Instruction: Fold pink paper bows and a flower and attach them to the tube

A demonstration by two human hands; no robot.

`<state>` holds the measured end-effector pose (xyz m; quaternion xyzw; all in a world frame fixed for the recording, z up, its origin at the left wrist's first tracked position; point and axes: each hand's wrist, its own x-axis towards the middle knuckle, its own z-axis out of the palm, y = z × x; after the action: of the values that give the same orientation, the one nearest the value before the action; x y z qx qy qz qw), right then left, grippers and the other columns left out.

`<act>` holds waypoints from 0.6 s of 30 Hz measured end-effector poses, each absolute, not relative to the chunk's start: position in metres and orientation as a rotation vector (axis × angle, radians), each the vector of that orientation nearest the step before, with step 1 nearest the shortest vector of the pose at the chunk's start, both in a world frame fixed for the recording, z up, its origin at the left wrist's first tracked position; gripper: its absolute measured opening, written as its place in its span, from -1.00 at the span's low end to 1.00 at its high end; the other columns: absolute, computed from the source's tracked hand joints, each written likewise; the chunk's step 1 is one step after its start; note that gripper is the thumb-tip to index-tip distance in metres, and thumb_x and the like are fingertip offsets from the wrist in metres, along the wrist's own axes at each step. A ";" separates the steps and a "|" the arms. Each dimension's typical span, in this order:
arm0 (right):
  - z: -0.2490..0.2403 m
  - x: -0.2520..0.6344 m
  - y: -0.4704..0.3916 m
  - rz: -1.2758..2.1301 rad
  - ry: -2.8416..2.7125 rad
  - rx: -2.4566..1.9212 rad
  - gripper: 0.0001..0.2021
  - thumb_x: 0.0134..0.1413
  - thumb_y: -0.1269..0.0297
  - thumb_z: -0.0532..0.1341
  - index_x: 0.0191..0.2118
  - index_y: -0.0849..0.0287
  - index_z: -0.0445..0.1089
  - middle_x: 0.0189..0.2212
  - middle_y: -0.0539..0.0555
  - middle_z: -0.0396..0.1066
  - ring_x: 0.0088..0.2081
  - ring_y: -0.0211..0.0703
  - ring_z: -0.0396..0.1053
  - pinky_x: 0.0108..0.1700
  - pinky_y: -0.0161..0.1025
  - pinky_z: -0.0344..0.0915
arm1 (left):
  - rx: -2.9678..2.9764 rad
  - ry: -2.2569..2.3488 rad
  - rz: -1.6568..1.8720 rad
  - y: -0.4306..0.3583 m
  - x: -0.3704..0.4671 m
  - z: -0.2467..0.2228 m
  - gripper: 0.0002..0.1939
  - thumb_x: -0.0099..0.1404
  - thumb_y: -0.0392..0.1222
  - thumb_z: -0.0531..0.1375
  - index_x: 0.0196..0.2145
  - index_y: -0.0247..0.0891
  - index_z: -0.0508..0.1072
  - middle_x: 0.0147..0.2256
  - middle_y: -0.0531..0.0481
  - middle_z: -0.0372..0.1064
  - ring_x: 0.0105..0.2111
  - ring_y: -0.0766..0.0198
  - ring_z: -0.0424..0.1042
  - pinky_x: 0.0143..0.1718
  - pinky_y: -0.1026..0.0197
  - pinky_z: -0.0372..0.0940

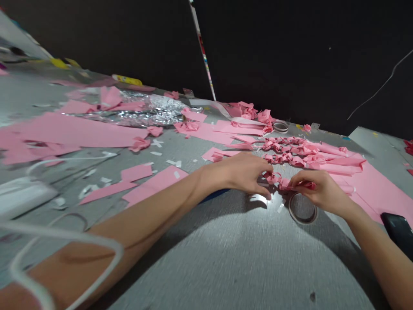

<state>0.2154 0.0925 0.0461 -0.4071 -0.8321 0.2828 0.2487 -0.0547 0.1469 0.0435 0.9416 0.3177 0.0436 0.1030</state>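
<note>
My right hand (314,189) pinches a twisted strip of pink paper (284,184) between thumb and fingertips. At the strip's left end is my left hand (247,174), its thumb held apart from the curled fingers. Its fingertips are at the paper, and a dark flat piece shows between them and the thumb. Below the right hand lies a roll of tape (303,220), flat on the grey surface. Small clear tape pieces (280,207) are beside it. Just beyond the hands, several similar pink twisted strips (290,160) lie in rows, joined to smooth pink paper on the right.
Silver foil (155,107) and pink sheets (80,129) spread across the left. A second tape roll (280,126) sits farther back, and a yellow tube (127,80) lies near the dark wall. A black phone (398,232) is at the right. A white cable (77,238) loops over my left forearm.
</note>
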 end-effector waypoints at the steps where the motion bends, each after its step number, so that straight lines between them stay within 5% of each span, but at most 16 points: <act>1: 0.045 0.215 0.093 0.762 -2.277 -1.108 -0.87 0.28 0.42 0.27 -0.22 0.08 0.58 -0.27 0.04 0.67 -0.23 -0.10 0.59 -0.18 -0.18 0.47 | 2.853 0.947 0.137 0.145 -0.052 0.041 -0.55 0.30 0.27 0.34 -0.18 -0.20 0.55 -0.28 -0.07 0.55 -0.30 0.08 0.47 -0.29 0.15 0.17; 9: 0.042 0.216 0.094 0.708 -2.295 -1.120 -0.84 0.24 0.48 0.26 -0.24 0.09 0.57 -0.29 0.03 0.66 -0.26 -0.11 0.58 -0.21 -0.18 0.43 | 3.032 0.865 0.205 0.142 -0.046 0.034 -0.93 0.37 -0.21 0.27 -0.29 -0.23 0.51 -0.21 -0.10 0.56 -0.14 0.05 0.49 -0.11 0.07 0.19; 15: 0.042 0.216 0.094 0.736 -2.287 -1.127 -0.85 0.26 0.45 0.26 -0.23 0.08 0.57 -0.29 0.02 0.65 -0.25 -0.10 0.57 -0.20 -0.17 0.43 | 2.967 0.883 0.252 0.139 -0.043 0.033 -0.75 0.39 0.02 0.33 -0.20 -0.24 0.51 -0.22 -0.11 0.58 -0.14 -0.04 0.52 -0.09 0.02 0.19; 18: 0.043 0.216 0.094 0.727 -2.282 -1.129 -0.85 0.27 0.44 0.26 -0.23 0.07 0.57 -0.29 0.03 0.65 -0.26 -0.10 0.57 -0.20 -0.16 0.43 | 2.938 0.905 0.311 0.139 -0.041 0.029 -0.89 0.39 -0.15 0.29 -0.26 -0.22 0.47 -0.25 -0.08 0.56 -0.20 0.01 0.51 -0.09 0.03 0.20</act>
<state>0.2160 0.0940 0.0425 -0.4133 -0.8358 0.2664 0.2444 -0.0409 0.1388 0.0288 0.9505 0.2927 0.1006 0.0258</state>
